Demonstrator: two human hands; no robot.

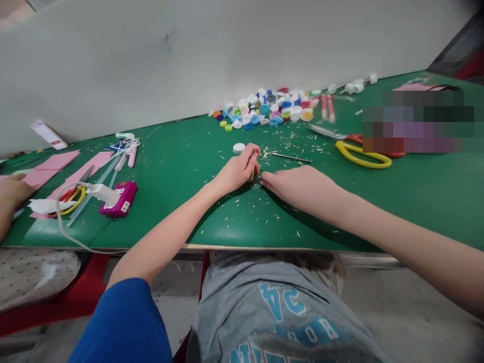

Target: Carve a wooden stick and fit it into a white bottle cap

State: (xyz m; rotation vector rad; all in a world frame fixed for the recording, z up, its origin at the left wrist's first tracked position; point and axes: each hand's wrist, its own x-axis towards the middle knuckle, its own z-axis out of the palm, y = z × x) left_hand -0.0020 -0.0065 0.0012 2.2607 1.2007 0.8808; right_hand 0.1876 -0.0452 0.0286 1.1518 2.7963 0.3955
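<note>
My left hand [240, 169] is closed, its fingers curled around a small thing, partly tan, that I cannot make out. Close beside it, the fingers of my right hand [297, 184] are pinched together at a small dark piece [257, 179]; the fingers hide most of it. Both hands rest low over the green table [170, 171]. Just behind my left hand lies a white bottle cap [239, 147]. A thin metal rod [291, 158] lies beyond my right hand. Pale slivers are scattered around both hands.
A heap of coloured bottle caps [264, 108] lies by the wall. Large scissors [363, 154] lie to the right. Leftward are a purple power socket [121, 199] with a white plug and cable, pink paper [53, 169], a phone [48, 135] and another person's hand [15, 189].
</note>
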